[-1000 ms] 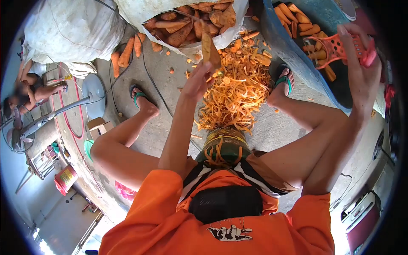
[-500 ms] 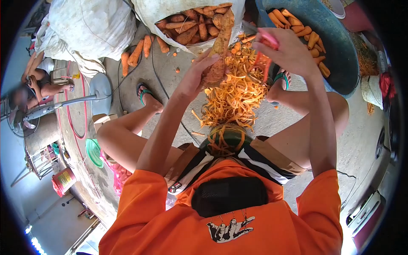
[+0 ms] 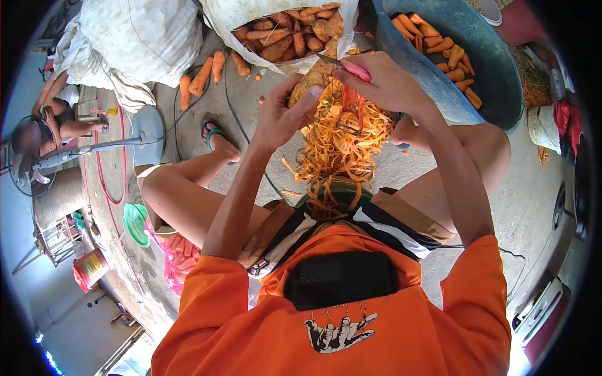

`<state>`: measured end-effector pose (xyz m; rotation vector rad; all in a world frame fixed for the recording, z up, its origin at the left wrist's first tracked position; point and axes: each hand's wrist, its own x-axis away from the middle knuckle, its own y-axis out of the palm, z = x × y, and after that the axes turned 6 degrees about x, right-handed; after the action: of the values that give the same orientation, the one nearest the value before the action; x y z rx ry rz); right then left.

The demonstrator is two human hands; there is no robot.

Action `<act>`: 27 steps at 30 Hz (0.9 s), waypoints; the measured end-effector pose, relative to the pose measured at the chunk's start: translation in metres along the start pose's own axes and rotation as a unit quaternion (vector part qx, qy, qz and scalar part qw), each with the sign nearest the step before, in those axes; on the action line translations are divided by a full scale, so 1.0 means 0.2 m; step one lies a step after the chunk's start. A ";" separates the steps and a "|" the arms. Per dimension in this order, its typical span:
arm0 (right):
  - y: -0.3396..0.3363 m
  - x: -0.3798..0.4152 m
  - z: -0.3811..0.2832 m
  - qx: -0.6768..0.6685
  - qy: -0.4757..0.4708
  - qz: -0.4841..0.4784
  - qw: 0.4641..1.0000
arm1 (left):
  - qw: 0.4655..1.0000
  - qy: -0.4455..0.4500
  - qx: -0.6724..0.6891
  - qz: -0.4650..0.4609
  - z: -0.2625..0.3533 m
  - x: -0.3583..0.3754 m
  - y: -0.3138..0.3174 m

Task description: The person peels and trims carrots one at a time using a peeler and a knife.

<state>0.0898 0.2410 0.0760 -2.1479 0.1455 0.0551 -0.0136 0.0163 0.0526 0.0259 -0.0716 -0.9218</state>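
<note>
Trimming a rough-skinned carrot (image 3: 307, 84) near its far end seems the step in hand, left grip (image 3: 281, 113) wrapped round it above the peelings (image 3: 338, 153), right grip (image 3: 389, 78) clasping knife (image 3: 355, 69) and peeler (image 3: 353, 100) together, the next stroke calling for a steady hold.

1 grey fan (image 3: 94, 149), looped pink hose (image 3: 116, 203), 1 green basin (image 3: 136, 225), 1 red bucket (image 3: 92, 268).

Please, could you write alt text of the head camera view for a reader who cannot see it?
The left hand holds a brownish carrot while the right hand grips a pink-handled knife and a red peeler above heaped orange peelings. Beyond stand a white sack of unpeeled carrots and a blue tub of peeled carrots.
</note>
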 end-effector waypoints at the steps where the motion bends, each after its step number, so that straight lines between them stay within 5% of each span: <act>1: 0.00 0.00 -0.01 0.001 0.016 -0.013 1.000 | 1.000 0.007 -0.011 -0.002 0.01 0.00 0.00; 8: 0.03 0.03 -0.04 -0.002 0.010 -0.021 1.000 | 1.000 -0.004 0.005 -0.023 -0.02 0.00 -0.02; 10: 0.04 0.05 -0.06 0.000 -0.032 0.065 0.997 | 1.000 -0.014 0.019 -0.020 -0.02 0.00 -0.02; 14: 0.05 0.05 -0.04 0.004 -0.035 0.086 0.996 | 1.000 -0.009 -0.004 -0.020 -0.02 -0.01 -0.03; 17: 0.05 0.04 0.02 0.039 -0.036 0.042 0.998 | 0.997 -0.028 -0.017 -0.065 -0.03 -0.01 -0.07; 21: 0.23 -0.02 0.54 0.077 0.104 -0.095 0.987 | 0.990 0.011 0.070 -0.118 0.01 0.05 -0.06; 24: 0.20 -0.01 0.59 0.115 0.164 -0.127 0.972 | 0.991 0.117 -0.003 -0.063 -0.02 0.02 -0.09; 26: 0.15 -0.03 0.52 0.085 0.179 -0.107 0.974 | 0.936 0.147 -0.319 -0.016 -0.03 -0.03 -0.17; 27: 0.14 -0.01 0.50 0.103 0.182 -0.097 0.973 | 0.933 0.099 -0.345 0.011 -0.04 -0.03 -0.18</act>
<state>0.0860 0.3083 -0.0021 -1.9354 0.1452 -0.4508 -0.0459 -0.0012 0.0424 -0.5336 0.4426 -0.8759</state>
